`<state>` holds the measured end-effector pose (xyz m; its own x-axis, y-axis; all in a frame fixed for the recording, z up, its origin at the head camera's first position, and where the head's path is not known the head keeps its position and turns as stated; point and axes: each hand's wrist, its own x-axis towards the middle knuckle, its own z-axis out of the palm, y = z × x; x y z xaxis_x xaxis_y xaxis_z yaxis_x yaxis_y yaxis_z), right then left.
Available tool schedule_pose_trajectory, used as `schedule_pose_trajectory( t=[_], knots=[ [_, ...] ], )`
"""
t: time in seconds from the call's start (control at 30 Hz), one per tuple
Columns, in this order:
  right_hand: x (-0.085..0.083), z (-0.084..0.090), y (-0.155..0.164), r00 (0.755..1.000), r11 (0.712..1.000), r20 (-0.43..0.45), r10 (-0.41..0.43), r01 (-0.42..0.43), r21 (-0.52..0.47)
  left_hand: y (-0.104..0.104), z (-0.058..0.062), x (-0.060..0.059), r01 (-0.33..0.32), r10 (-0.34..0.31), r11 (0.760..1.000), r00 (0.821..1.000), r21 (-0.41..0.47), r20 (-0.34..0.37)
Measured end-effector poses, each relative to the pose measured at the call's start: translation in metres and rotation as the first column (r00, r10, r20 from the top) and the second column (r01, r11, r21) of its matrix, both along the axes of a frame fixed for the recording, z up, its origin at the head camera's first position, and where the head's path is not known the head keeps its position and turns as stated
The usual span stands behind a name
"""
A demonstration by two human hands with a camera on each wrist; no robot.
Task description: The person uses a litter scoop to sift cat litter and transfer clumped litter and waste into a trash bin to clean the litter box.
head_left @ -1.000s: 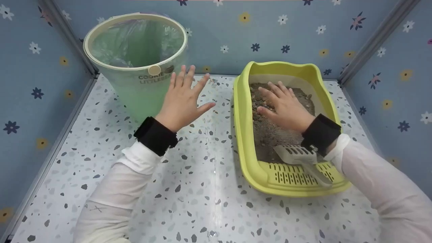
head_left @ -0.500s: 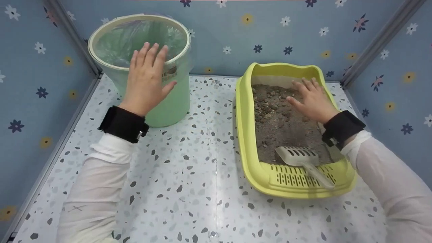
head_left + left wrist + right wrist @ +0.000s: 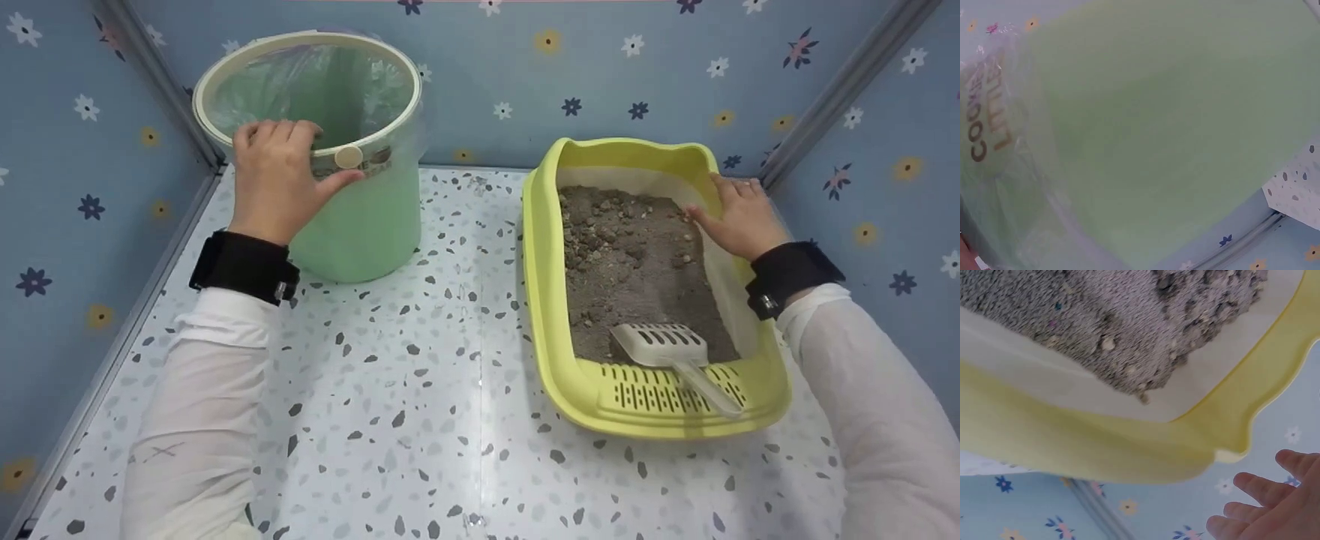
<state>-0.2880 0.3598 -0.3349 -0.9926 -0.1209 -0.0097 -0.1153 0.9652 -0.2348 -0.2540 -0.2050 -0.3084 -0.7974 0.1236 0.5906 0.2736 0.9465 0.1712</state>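
Note:
My left hand grips the near rim of a green trash can, fingers bent over the edge and thumb along the outside. A clear plastic liner bag covers the can's rim and printed lettering. At the right rim of a yellow litter box is my right hand, its thumb toward the inside. Its fingers look fairly straight in the right wrist view, just off the box's corner. Grey-brown cat litter with clumps fills the box. A pale slotted litter scoop lies at its front.
Both containers stand on a white speckled surface. Blue flowered panels close it in at the back and sides, with grey metal strips at the corners. The scoop's handle lies across the box's perforated front ledge.
My left hand has moved left and come down onto the trash can's rim. My right hand has moved from above the litter out to the box's right rim. Containers and scoop have stayed put.

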Motion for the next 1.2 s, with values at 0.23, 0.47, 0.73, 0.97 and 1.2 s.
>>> schedule_pose_trajectory(
  t=[0.23, 0.47, 0.73, 0.97, 1.2],
  knots=[
    [0.000, -0.010, 0.022, 0.988, 0.992, 0.096, -0.125, 0.125, 0.000, -0.003, -0.004, -0.005, -0.048, 0.047, 0.998, 0.999, -0.044, -0.025],
    [0.005, -0.020, 0.036, 0.964, 0.984, 0.203, -0.174, 0.175, 0.012, -0.001, -0.007, -0.013, -0.062, 0.059, 0.996, 0.997, -0.061, -0.047],
    [0.004, -0.024, 0.041, 0.969, 0.993, 0.221, -0.115, 0.111, 0.029, -0.006, -0.013, -0.016, -0.066, 0.055, 0.996, 0.983, -0.056, -0.175],
    [0.003, -0.022, 0.040, 0.964, 0.998, 0.258, -0.062, 0.052, 0.047, -0.007, -0.014, -0.017, -0.078, 0.067, 0.995, 0.984, -0.065, -0.163],
    [0.002, -0.021, 0.043, 0.958, 0.998, 0.284, -0.051, 0.036, 0.057, -0.006, -0.015, -0.020, -0.070, 0.056, 0.996, 0.977, -0.061, -0.205]
  ],
)
